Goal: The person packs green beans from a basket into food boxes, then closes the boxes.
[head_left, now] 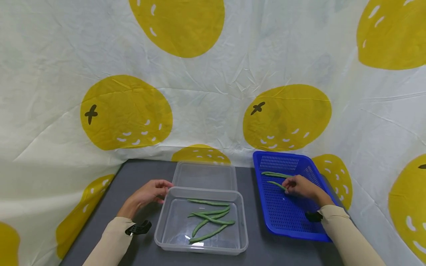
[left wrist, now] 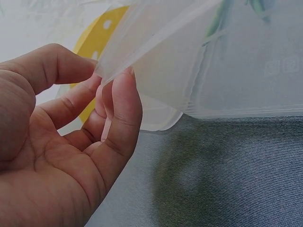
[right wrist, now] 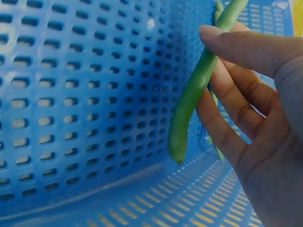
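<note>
- Step in hand, as I judge: the right hand [head_left: 303,188] is taking one green bean [right wrist: 189,109], pinched between thumb and fingers, inside the blue basket [head_left: 299,235].
- The basket stands at 2–3 o'clock from the clear container [head_left: 173,227].
- Next move probably calls for lifting the bean over the basket's rim.
- Left hand [head_left: 149,194]: fingertips nearly closed, pinching the container's 11 o'clock corner.
</note>
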The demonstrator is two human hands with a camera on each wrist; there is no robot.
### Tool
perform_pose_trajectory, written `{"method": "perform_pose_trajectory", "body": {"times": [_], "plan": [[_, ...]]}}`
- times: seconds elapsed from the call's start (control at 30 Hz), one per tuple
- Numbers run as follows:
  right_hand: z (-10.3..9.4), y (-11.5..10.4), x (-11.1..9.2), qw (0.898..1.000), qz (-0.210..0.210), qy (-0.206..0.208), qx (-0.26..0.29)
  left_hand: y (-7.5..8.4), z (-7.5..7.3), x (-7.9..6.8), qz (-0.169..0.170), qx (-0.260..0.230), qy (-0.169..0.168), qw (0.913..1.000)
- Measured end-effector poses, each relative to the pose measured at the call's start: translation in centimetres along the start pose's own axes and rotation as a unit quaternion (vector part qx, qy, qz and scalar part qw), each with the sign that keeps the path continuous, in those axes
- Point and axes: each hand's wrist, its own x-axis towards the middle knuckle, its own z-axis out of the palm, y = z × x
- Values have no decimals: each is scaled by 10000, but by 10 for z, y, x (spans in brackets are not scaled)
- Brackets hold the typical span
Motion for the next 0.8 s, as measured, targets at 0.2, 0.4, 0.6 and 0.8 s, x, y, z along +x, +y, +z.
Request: {"method": "perform_pose_trajectory", "body": {"times": [0.2, 0.4, 0.6, 0.8], "plan": [[-1, -10, 0, 9995, -118, -39, 293, -1, 0, 0, 53, 1, -15, 10000], [0, -19, 0, 9987, -338, -32, 382, -2, 1, -1, 23, 11, 39, 10000], [-2, -30, 0, 9981, -484, -105, 353, -2, 1, -1, -6, -5, 83, 10000], [-4, -43, -1, 9976, -540, -77, 417, -1, 1, -1, -35, -32, 88, 10000]]}}
